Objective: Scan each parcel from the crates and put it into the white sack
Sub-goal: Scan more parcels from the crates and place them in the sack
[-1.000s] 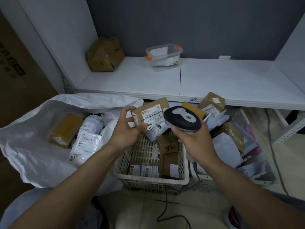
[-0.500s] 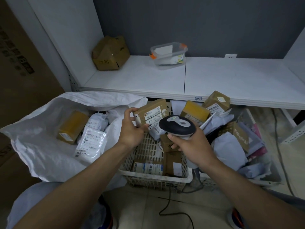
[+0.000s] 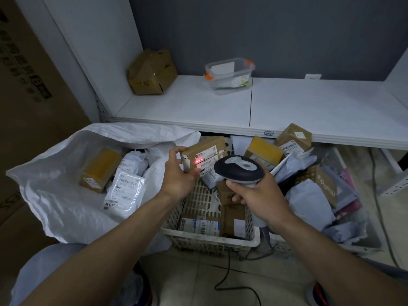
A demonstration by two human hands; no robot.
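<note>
My left hand [image 3: 176, 176] grips a small brown cardboard parcel [image 3: 204, 150] by its left end, label facing up, above the white slatted crate [image 3: 212, 238]. My right hand [image 3: 260, 198] holds a dark and grey barcode scanner [image 3: 239, 167] pointed at the parcel; a red scan line glows on the label. The crate holds a few more parcels. To the left lies the open white sack [image 3: 55, 195] with a yellow-taped box [image 3: 100, 171] and white bagged parcels [image 3: 125, 191] inside. A second crate [image 3: 309, 245] at the right is heaped with boxes and grey mailers.
A white shelf [image 3: 287, 107] runs behind the crates, bearing a crumpled brown box [image 3: 152, 72] and a clear plastic tub [image 3: 229, 74]. A large carton [image 3: 26, 107] stands at the left. The scanner's black cable [image 3: 227, 277] trails across the tiled floor.
The scanner has dropped lower and closer to the parcel, and a red scan line now shows on its label. My left hand has tilted the parcel flatter.
</note>
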